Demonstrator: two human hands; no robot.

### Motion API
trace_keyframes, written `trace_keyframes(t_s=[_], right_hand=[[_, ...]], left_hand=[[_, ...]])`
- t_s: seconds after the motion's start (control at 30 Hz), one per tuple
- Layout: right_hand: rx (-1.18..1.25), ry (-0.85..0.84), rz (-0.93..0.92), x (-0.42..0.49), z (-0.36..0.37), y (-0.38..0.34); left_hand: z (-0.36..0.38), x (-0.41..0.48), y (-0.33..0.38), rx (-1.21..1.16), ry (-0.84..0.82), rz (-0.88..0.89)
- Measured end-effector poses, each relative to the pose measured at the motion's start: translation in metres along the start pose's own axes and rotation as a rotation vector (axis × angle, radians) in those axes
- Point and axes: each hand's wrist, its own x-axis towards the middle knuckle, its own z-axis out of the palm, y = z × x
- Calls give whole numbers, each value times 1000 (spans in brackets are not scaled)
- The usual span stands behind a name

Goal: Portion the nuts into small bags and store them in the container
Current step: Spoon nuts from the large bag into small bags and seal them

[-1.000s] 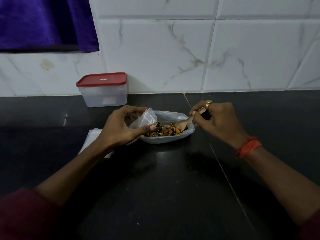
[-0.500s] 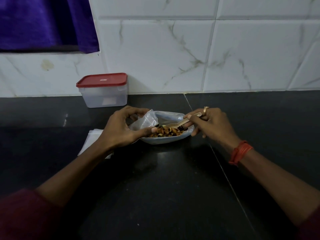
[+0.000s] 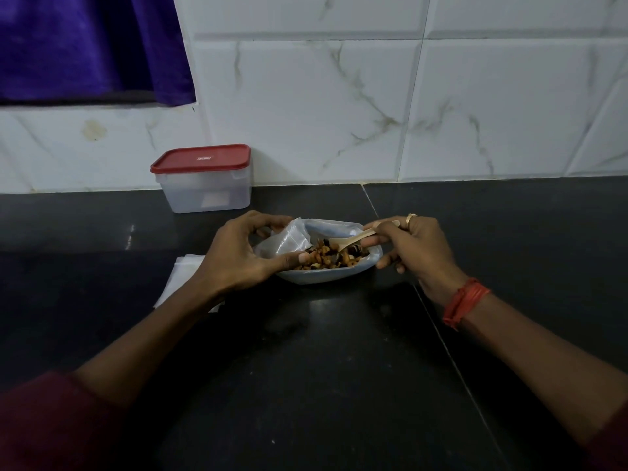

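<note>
Mixed brown and dark nuts lie in a clear plastic-lined dish at the middle of the black counter. My left hand pinches a small clear bag at the dish's left rim, thumb below and fingers above. My right hand grips a small wooden spoon; its bowl rests on the nuts. A clear container with a shut red lid stands against the wall, behind and to the left.
A stack of flat clear bags lies on the counter under my left wrist. White marble tiles back the counter. A purple cloth hangs at the upper left.
My right hand has lowered and levelled the spoon, sliding its bowl left across the nuts toward the small bag. My left hand and the bag have stayed put.
</note>
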Motion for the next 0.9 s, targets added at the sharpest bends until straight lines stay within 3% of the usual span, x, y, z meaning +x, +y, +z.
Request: trace_keyframes(t_s=[0.3,0.5,0.9], right_hand=[[81,76,31,0,-1,-1],[5,116,-35,0,-1,-1],[215,38,-14,-9,3,-13]], left_hand=[[1,-2,3,58,42,-10],[2,-3,7,122,30,-1],[3,-5,11,208,36,15]])
